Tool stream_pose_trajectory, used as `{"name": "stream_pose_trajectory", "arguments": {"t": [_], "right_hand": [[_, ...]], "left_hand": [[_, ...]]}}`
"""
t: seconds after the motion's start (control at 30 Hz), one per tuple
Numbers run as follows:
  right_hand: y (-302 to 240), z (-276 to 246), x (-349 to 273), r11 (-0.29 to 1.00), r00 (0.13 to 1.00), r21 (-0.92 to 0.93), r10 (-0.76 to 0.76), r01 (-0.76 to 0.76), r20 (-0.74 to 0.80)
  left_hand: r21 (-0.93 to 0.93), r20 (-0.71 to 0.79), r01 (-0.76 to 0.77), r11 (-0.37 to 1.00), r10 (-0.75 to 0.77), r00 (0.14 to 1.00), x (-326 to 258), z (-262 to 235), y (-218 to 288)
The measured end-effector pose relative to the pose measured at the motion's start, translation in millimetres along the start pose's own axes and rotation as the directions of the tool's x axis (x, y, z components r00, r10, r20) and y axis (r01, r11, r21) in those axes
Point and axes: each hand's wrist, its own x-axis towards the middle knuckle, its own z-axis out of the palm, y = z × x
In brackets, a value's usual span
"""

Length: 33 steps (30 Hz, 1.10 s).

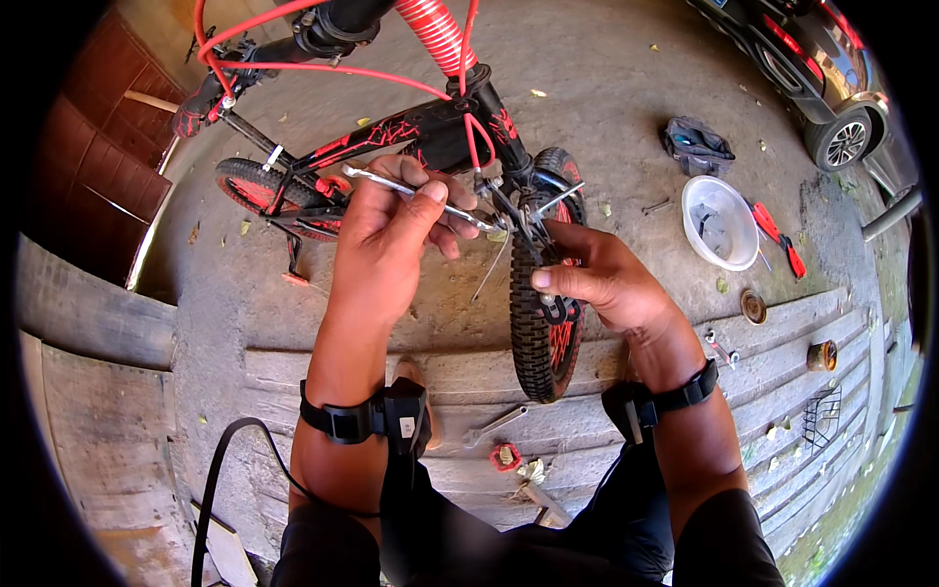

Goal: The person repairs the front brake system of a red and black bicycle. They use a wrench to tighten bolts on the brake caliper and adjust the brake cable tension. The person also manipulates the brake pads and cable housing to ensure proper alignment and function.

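Observation:
A small black bicycle with red trim stands before me, its front wheel [536, 333] pointing toward me. My left hand [396, 210] is closed around a silver wrench [391, 183], whose far end reaches the front brake [504, 223] above the tyre. On the right side of that brake, my right hand [611, 279] has its thumb and fingers closed on the black brake arm [556, 256]. A red brake cable [479, 137] runs down toward the brake. What exactly the wrench's jaw sits on is too small to tell.
Right of the wheel are a white plastic basin [721, 223], red-handled pliers [780, 240] and a dark bag [697, 147]. Another wrench [497, 427] and a red round knob [506, 457] lie near my feet. A parked car [822, 88] stands at far right; wooden boards [93, 303] are at left.

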Motion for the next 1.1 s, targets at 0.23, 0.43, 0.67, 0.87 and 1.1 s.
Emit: {"name": "stream_pose_trajectory", "arguments": {"t": [0.23, 0.43, 0.67, 0.87, 1.1], "right_hand": [[-3.5, -1.5, -0.4, 0.998, 0.997, -0.028, 0.06, -0.058, 0.048], [-3.2, 2.5, -0.7, 0.999, 1.0, 0.047, 0.018, -0.019, 0.016], [-3.5, 5.2, -0.3, 0.999, 1.0, 0.043, 0.018, -0.018, 0.014], [-8.2, 7.1, -0.8, 0.998, 1.0, 0.061, 0.022, -0.023, 0.018], [-16.4, 4.5, -1.0, 0.992, 0.994, -0.093, -0.089, 0.083, -0.058]], "left_hand": [[-0.067, 0.089, 0.058, 0.996, -0.052, 0.995, 8.1, -8.3, -6.4], [0.116, 0.053, -0.068, 0.991, 0.062, 0.997, -0.8, 3.1, 0.0], [0.278, 0.044, -0.207, 0.938, 0.203, 0.978, -15.5, 15.3, 7.9], [0.292, 0.1, -0.339, 0.894, 0.324, 0.941, -22.1, 12.5, 0.5], [0.124, 0.031, -0.043, 0.991, 0.04, 0.999, -39.6, 2.8, 19.7]]}}
